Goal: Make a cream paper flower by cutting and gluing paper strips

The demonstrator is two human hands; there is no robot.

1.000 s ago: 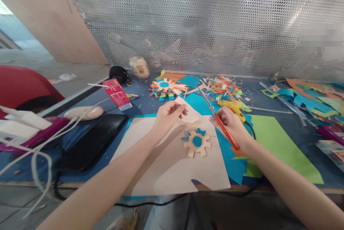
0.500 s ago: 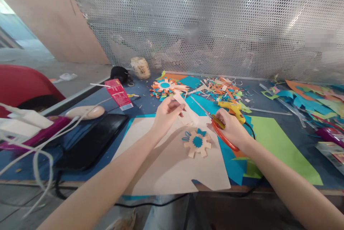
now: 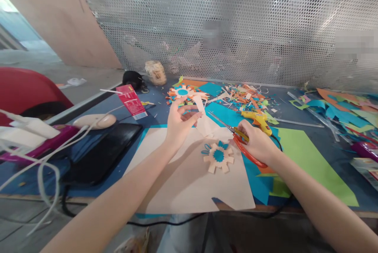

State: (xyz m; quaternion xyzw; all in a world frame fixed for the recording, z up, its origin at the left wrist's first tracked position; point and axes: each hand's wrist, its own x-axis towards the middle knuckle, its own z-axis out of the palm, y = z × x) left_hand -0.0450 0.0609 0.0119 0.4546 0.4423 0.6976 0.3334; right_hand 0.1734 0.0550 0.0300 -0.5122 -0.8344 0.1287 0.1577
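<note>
Beige paper strip pinched in left hand, orange scissors clasped in right hand

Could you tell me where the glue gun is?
The glue gun lies right of centre in the head view, just beyond the right hand.

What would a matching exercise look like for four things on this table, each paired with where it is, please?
Things:
1. scissors
2. glue gun
3. paper flower
4. paper strip

Places:
A. flat on the beige sheet
B. in the left hand
C. lying just past the right hand
D. in the right hand

Pairs: 1-D, 2-C, 3-A, 4-B
</note>
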